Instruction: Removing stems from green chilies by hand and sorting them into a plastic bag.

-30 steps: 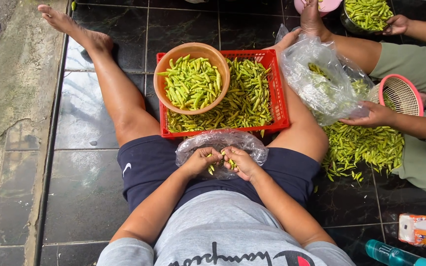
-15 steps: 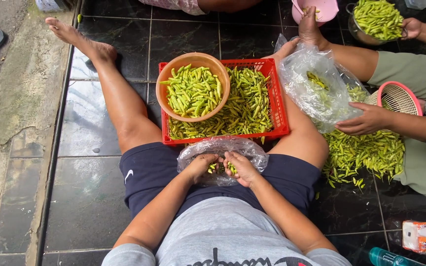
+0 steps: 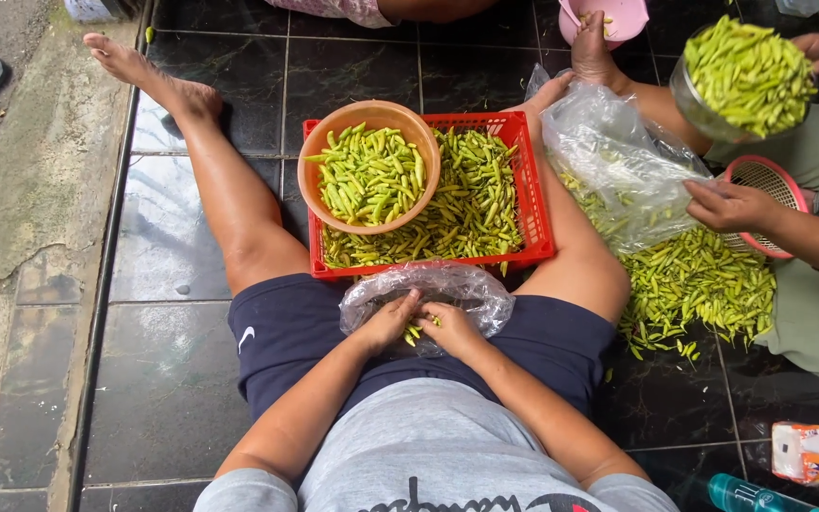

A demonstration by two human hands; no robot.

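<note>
**Both hands on chillies in a lap bag**

The left hand (image 3: 386,322) is curled narrow, fingers pinching at the small green chillies (image 3: 416,330) just at its 3 o'clock. The right hand (image 3: 452,327) meets them from the other side, also closed around a few; both hands are equally near. The chillies lie inside a clear plastic bag (image 3: 428,289) on the lap; their long axes are too small to tell. At 12 o'clock sits a red basket (image 3: 533,190) bearing an orange bowl (image 3: 310,185). The floor (image 3: 172,379) is dark glossy tile; at 2 o'clock another person's hand (image 3: 727,204) holds a second bag.
</note>
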